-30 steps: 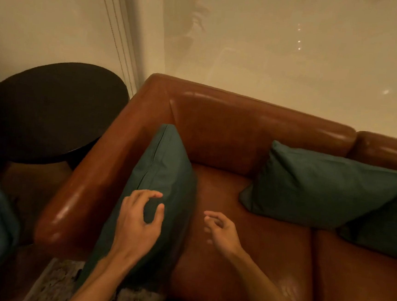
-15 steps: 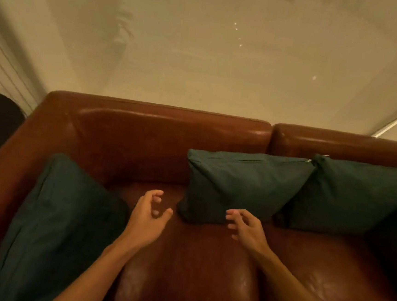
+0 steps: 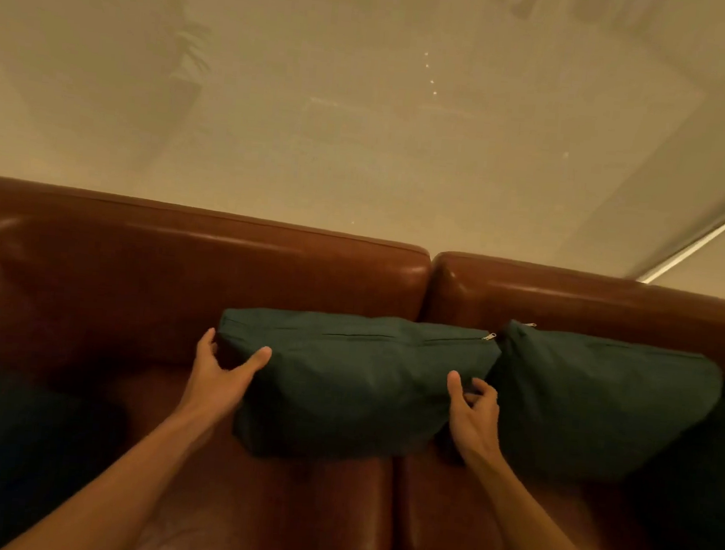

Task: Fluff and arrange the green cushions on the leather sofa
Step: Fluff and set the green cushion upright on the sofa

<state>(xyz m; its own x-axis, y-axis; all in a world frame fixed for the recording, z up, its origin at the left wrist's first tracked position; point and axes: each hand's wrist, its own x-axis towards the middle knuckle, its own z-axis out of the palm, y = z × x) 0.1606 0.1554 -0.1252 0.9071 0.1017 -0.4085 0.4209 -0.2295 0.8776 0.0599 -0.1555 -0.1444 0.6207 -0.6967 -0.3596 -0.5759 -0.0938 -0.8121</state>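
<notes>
Head view. A green cushion (image 3: 356,379) leans against the backrest of the brown leather sofa (image 3: 177,267), straddling the seam between its two seat sections, with its zipper (image 3: 489,337) along the top edge. The left hand (image 3: 220,372) grasps the cushion's left end, thumb on the near face and fingers wrapped behind the corner. The right hand (image 3: 474,409) takes the right end, thumb up on the near face and fingers curled into the gap where a second green cushion (image 3: 604,397) touches it on the right. A pale blind (image 3: 365,121) hangs behind the sofa. The fabric creases and dents under the thumbs, which suggests a light, soft, loosely filled body that sags when lifted at one point. Hold at both ends appears suitable: it allows the filling to be compressed inward and shaken. The woven cover should offer good friction, whereas the glossy leather may let the base slide forward.
</notes>
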